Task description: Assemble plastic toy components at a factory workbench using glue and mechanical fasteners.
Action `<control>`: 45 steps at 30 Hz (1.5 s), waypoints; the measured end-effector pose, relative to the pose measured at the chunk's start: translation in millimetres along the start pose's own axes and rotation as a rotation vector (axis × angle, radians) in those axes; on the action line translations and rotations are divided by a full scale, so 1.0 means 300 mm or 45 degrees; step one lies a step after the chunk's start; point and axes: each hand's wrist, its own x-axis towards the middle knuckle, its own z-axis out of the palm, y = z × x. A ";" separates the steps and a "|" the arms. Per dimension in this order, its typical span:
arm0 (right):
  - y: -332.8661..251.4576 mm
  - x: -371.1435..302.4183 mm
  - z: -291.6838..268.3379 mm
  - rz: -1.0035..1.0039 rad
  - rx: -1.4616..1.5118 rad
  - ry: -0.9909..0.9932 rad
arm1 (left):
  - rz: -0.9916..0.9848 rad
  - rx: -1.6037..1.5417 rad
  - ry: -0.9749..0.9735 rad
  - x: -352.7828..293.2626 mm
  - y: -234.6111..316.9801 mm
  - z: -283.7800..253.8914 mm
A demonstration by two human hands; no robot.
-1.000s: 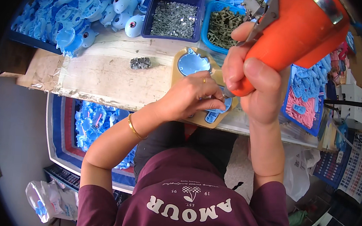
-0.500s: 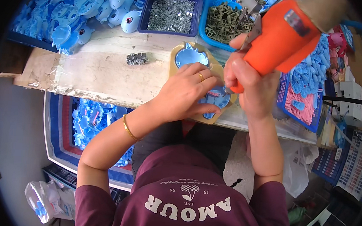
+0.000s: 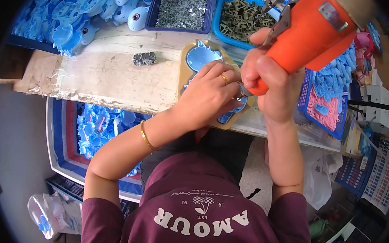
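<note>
My right hand [image 3: 273, 82] is wrapped round an orange power screwdriver [image 3: 308, 37], tilted so its tip points down and left. The tip is at a light-blue plastic shell piece [image 3: 238, 107] in the lower right of a tan holding block [image 3: 185, 59]. My left hand [image 3: 211, 88] lies over the middle of the block, fingers bent and drawn together beside the tip. What its fingertips pinch, if anything, is hidden. Beyond this hand, a hollow blue shell [image 3: 202, 56] sits in the block's upper recess.
A dark blue tray of small screws [image 3: 182, 11] and a bright blue basket of brownish metal parts [image 3: 241, 20] stand at the back. Blue toy parts [image 3: 75, 11] pile up at left. A small dark metallic cluster [image 3: 144, 58] lies on the table. Right: a basket of pink pieces [image 3: 323, 114].
My left thumb has drawn in under the hand, and its fingers have closed toward the driver tip. The screwdriver has shifted slightly up and left with my right hand.
</note>
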 end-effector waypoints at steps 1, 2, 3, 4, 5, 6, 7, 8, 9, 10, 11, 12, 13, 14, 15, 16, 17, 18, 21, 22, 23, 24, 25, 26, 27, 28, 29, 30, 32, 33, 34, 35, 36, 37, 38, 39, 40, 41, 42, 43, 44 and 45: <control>0.001 -0.001 0.001 0.001 0.000 0.001 | -0.027 -0.044 0.019 -0.001 0.001 0.004; 0.003 -0.003 0.002 -0.024 -0.001 0.002 | -0.054 -0.088 0.039 -0.002 0.001 0.008; 0.006 -0.004 0.003 -0.048 -0.001 0.004 | -0.055 -0.089 0.038 -0.005 0.000 0.010; 0.011 -0.004 0.003 -0.047 -0.001 0.003 | -0.071 -0.075 0.038 -0.008 -0.002 0.013; 0.020 -0.003 0.001 -0.065 0.003 0.006 | -0.087 -0.062 0.037 -0.010 -0.003 0.014; 0.029 -0.003 0.000 -0.083 0.007 0.008 | -0.089 -0.063 0.037 -0.009 0.000 0.015; 0.036 -0.003 0.000 -0.081 0.008 0.008 | -0.097 -0.024 0.066 -0.005 0.005 0.015; 0.042 -0.003 0.001 -0.077 0.007 0.028 | -0.105 0.015 0.095 -0.003 0.009 0.014; 0.047 -0.004 0.000 -0.073 0.005 0.048 | -0.106 0.014 0.094 -0.003 0.009 0.007; 0.052 -0.003 -0.005 -0.070 0.005 0.048 | -0.134 -0.019 0.053 -0.007 0.007 -0.004; 0.057 0.000 -0.013 -0.044 0.007 0.032 | -0.161 -0.051 0.011 -0.011 0.004 -0.011; 0.062 0.000 -0.017 -0.018 0.009 0.016 | -0.162 -0.053 0.009 -0.016 0.001 -0.015; 0.066 -0.001 -0.016 -0.016 0.010 0.017 | -0.145 -0.016 -0.015 -0.020 -0.001 -0.018; 0.071 -0.002 -0.014 0.000 0.024 0.041 | -0.128 0.021 -0.040 -0.024 -0.002 -0.020; 0.076 -0.003 -0.012 0.016 0.039 0.062 | -0.130 0.021 -0.041 -0.028 -0.003 -0.020; 0.083 -0.003 -0.012 0.017 0.041 0.061 | -0.128 0.048 -0.051 -0.033 -0.003 -0.019; 0.090 -0.003 -0.013 -0.011 0.052 0.047 | -0.125 0.075 -0.061 -0.036 -0.004 -0.018; 0.099 -0.005 -0.014 -0.038 0.060 0.034 | -0.127 0.071 -0.062 -0.041 -0.007 -0.016; 0.116 -0.023 -0.011 -0.004 0.017 0.032 | -0.099 0.145 -0.094 -0.050 -0.012 -0.008; 0.119 -0.029 -0.009 -0.002 0.018 0.033 | -0.096 0.163 -0.076 -0.052 -0.010 -0.005; 0.121 -0.035 -0.008 -0.046 -0.017 0.037 | -0.092 0.181 -0.058 -0.052 -0.009 -0.002; 0.123 -0.038 -0.007 -0.089 -0.051 0.042 | -0.092 0.180 -0.061 -0.052 -0.008 -0.002; 0.123 -0.038 -0.007 -0.088 -0.051 0.044 | -0.098 0.175 -0.063 -0.051 -0.007 -0.003; 0.119 -0.035 -0.007 -0.106 -0.063 0.058 | -0.105 0.170 -0.065 -0.049 -0.006 -0.003; 0.114 -0.030 -0.007 -0.125 -0.075 0.070 | -0.104 0.171 -0.066 -0.049 -0.006 -0.004; 0.102 -0.026 -0.008 -0.125 -0.075 0.070 | -0.108 0.165 -0.057 -0.049 -0.006 -0.005; 0.084 -0.022 -0.010 -0.105 -0.052 0.059 | -0.112 0.160 -0.048 -0.048 -0.005 -0.006; 0.068 -0.019 -0.011 -0.085 -0.031 0.047 | -0.110 0.160 -0.046 -0.045 -0.003 -0.007; 0.048 -0.017 -0.004 -0.087 -0.033 0.052 | -0.110 0.072 0.025 -0.037 0.003 -0.010; 0.043 -0.019 -0.003 -0.086 -0.036 0.059 | -0.109 0.072 0.026 -0.029 0.007 -0.012; 0.043 -0.018 -0.005 -0.088 -0.036 0.059 | -0.093 0.040 0.041 -0.020 0.012 -0.015; 0.045 -0.017 -0.009 -0.114 -0.028 0.036 | -0.078 0.007 0.055 -0.014 0.014 -0.015; 0.045 -0.016 -0.011 -0.139 -0.018 0.012 | -0.078 0.008 0.056 -0.013 0.011 -0.012; 0.043 -0.016 -0.014 -0.140 -0.019 0.011 | -0.020 0.059 0.055 -0.014 0.007 -0.006; 0.041 -0.016 -0.016 -0.147 -0.021 -0.012 | 0.038 0.110 0.053 -0.014 0.006 -0.004; 0.040 -0.017 -0.019 -0.154 -0.023 -0.034 | 0.039 0.111 0.054 -0.016 0.006 -0.006; 0.032 -0.019 -0.020 -0.155 -0.024 -0.034 | 0.050 0.117 0.056 -0.019 0.005 -0.009; 0.017 -0.023 -0.019 -0.118 -0.017 -0.038 | 0.061 0.123 0.058 -0.021 0.004 -0.012; 0.007 -0.025 -0.018 -0.083 -0.010 -0.043 | 0.063 0.123 0.059 -0.023 0.003 -0.011; 0.005 -0.024 -0.017 -0.085 -0.012 -0.043 | 0.091 0.122 0.074 -0.025 0.002 -0.009; 0.003 -0.024 -0.016 -0.090 0.007 -0.054 | 0.119 0.120 0.089 -0.026 0.002 -0.008; 0.002 -0.023 -0.016 -0.095 0.025 -0.064 | 0.120 0.120 0.090 -0.025 0.004 -0.008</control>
